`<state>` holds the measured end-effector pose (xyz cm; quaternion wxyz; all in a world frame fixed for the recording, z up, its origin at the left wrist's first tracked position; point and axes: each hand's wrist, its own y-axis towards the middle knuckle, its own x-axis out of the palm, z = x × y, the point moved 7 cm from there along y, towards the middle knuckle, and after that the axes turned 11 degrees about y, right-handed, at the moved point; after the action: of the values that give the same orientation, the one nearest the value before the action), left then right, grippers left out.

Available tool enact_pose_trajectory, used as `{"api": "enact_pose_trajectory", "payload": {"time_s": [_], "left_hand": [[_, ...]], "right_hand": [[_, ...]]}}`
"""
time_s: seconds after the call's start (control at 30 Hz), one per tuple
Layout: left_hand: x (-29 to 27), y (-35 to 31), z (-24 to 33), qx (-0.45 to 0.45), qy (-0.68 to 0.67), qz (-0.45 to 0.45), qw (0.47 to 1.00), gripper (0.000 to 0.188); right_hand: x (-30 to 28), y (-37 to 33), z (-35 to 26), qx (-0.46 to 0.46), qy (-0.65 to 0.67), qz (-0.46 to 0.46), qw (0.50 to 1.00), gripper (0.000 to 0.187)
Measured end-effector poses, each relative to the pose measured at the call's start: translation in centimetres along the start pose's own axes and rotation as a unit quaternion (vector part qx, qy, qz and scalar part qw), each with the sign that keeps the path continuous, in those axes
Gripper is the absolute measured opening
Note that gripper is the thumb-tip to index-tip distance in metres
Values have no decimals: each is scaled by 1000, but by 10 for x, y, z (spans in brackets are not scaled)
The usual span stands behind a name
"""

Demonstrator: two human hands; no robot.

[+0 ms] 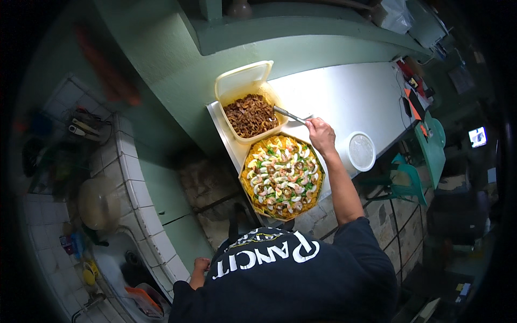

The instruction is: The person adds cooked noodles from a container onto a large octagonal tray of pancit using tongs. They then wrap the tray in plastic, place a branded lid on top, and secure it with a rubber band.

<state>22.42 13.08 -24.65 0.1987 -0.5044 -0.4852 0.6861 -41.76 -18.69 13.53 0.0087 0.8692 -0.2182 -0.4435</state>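
My right hand is closed round the end of a slim metal utensil. The utensil's far end reaches the rim of a pale yellow plastic container; whether it is a spoon or tongs I cannot make out. Brown, crisp-looking shredded food fills the container, and its lid stands open at the back. Directly in front lies an octagonal tray of orange noodles topped with egg slices, shrimp and green bits. Down by my left side, my left hand has its fingers curled, with nothing visible in it.
A white round tub stands right of my forearm on the white table. Left is a tiled counter with a sink. A green chair stands at the right; cables and red items lie at the table's far end.
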Motion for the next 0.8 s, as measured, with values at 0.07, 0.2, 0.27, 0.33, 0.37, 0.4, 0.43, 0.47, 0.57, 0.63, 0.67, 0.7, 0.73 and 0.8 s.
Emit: {"api": "enact_pose_trajectory", "payload": {"time_s": [0.07, 0.2, 0.27, 0.33, 0.37, 0.4, 0.43, 0.47, 0.57, 0.63, 0.67, 0.7, 0.73, 0.8], "left_hand": [[10, 14, -1, 50, -8, 10, 999, 24], [-24, 26, 39, 158, -54, 101, 981, 12], [-44, 29, 61, 92, -190, 83, 974, 13], [-58, 18, 93, 96, -264, 65, 957, 18], [-66, 9, 110, 118, -241, 69, 961, 19], [-72, 0, 126, 137, -222, 68, 963, 21], [-75, -9, 138, 147, -199, 67, 967, 23], [-77, -19, 150, 170, -199, 65, 963, 21], [-73, -41, 170, 203, -188, 63, 959, 15], [-66, -49, 173, 207, -181, 66, 959, 10], [-61, -51, 172, 204, -177, 66, 961, 8], [-57, -53, 168, 200, -174, 65, 962, 10], [-51, -53, 162, 179, -171, 55, 967, 14], [-45, -53, 149, 168, -195, 44, 965, 24]], "right_hand": [[-20, -19, 6, 19, 74, 4, 997, 24], [-60, -72, 21, 19, 138, 1, 990, 17], [-80, -101, 34, 14, 115, 7, 993, 17], [-94, -133, 46, 8, 99, 18, 995, 15], [-96, -150, 53, 21, 91, 0, 996, 15], [-98, -166, 62, 44, 85, -17, 995, 16], [-99, -181, 71, 68, 79, -35, 994, 16], [-101, -192, 76, 69, 73, -31, 994, 16], [-101, -216, 85, 72, 61, -8, 996, 16], [-97, -222, 83, 65, 60, 19, 996, 15], [-93, -222, 79, 50, 87, 27, 995, 15], [-86, -222, 73, 29, 82, 12, 996, 15], [-78, -221, 67, 15, 79, -2, 997, 15], [-62, -218, 58, 2, 55, -33, 998, 16]]}}
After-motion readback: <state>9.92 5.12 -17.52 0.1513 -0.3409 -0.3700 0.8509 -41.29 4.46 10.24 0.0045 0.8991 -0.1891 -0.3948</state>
